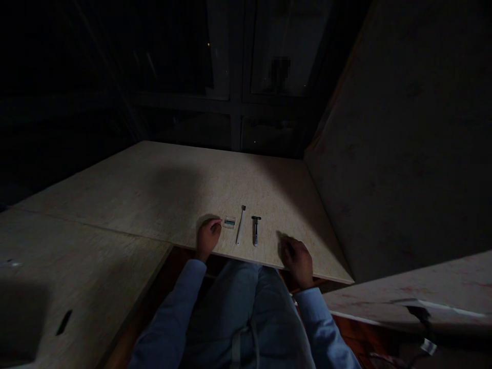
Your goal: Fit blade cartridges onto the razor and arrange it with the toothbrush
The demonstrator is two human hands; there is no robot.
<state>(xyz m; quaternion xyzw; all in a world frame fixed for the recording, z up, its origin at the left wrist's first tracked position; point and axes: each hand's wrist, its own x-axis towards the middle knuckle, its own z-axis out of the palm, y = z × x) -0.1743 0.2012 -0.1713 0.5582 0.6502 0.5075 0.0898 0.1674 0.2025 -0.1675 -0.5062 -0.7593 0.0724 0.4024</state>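
Three small things lie in a row near the table's front edge: a small clear case with a dark and teal piece inside, a white toothbrush with a dark head, and a dark razor with its head pointing away from me. Left of the case rests my left hand, its fingers curled and their tips close to the case; whether they touch it I cannot tell. My right hand lies at the table edge, apart from the razor, fingers curled in. Neither hand shows anything held.
The pale table runs back to dark window panes, with a wall panel along its right side. At lower left, another tabletop carries a small black object and a dark flat shape. A dark cable with a white tag is at lower right.
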